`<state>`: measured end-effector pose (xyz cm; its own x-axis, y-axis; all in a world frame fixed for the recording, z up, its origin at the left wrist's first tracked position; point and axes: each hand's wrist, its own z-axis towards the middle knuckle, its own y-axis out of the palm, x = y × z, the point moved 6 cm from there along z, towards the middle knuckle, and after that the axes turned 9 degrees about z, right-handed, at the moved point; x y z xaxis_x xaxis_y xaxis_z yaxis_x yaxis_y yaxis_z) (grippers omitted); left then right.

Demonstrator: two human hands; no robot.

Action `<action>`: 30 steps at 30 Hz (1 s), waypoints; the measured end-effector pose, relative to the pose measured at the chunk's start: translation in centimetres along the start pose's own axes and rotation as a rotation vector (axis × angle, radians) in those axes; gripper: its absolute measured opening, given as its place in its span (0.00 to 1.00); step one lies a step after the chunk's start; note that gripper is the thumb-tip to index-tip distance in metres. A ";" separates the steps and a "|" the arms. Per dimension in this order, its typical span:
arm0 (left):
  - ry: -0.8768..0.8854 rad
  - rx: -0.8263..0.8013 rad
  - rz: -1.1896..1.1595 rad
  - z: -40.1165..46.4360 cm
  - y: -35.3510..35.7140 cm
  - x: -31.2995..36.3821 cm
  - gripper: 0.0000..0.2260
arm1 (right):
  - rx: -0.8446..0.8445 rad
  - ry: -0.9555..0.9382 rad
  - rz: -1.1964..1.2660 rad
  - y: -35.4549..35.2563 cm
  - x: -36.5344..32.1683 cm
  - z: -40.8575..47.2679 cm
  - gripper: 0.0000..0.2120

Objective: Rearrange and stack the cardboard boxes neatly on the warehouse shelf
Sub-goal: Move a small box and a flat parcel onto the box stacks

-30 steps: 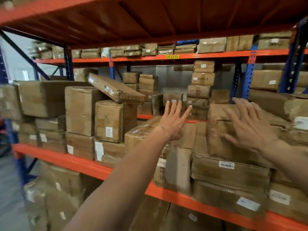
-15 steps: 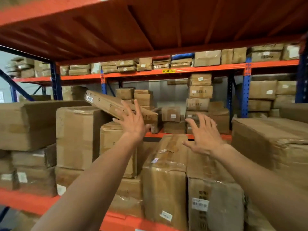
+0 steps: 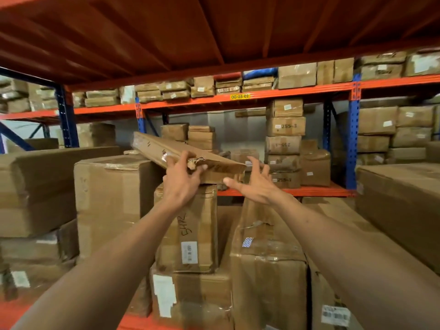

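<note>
Left hand: your left hand (image 3: 182, 178) is stretched forward and up, its grip closed on the near edge of the flat cardboard box (image 3: 188, 156), fingers curled over the torn top edge, thumb side below.
Right hand: your right hand (image 3: 253, 184) is raised beside it, palm turned inward, fingers spread wide and holding nothing; its fingertips sit just beside the box's right corner, and contact cannot be told.
Flat box position: it lies tilted across the tops of two cartons, its near right end resting on the upright box marked in black pen (image 3: 190, 232), its far left end above the large carton (image 3: 114, 198).
Surroundings: a tall taped carton (image 3: 266, 258) stands just right of the marked box, under your right forearm; a wide carton (image 3: 400, 206) fills the right side; stacked cartons (image 3: 35, 191) crowd the left.
Behind: a column of boxes labelled 255-3 (image 3: 285, 144) stands on the rear rack.
Overhead: the orange shelf deck (image 3: 214, 32) hangs close above.
Long axis: it runs from far left to near right, the left end higher and farther away.
</note>
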<state>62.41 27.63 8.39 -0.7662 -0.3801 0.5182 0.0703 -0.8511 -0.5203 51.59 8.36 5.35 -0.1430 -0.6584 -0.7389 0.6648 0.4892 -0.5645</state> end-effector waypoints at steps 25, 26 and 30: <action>0.198 -0.097 -0.653 -5.1 5.7 19.2 0.06 | 0.374 -0.250 0.001 -24.6 1.1 -11.3 0.15; 0.218 -0.109 -0.669 -5.6 6.9 21.4 0.06 | 0.393 -0.235 -0.011 -26.8 1.9 -12.5 0.14; 0.254 -0.181 -0.728 -8.5 11.8 29.5 0.07 | 0.477 -0.199 -0.119 -34.8 5.5 -17.7 0.12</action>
<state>35.23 9.46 11.79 -0.7037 0.3627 0.6109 -0.5929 -0.7736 -0.2236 14.67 -2.17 14.41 -0.1267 -0.8120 -0.5697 0.9187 0.1206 -0.3762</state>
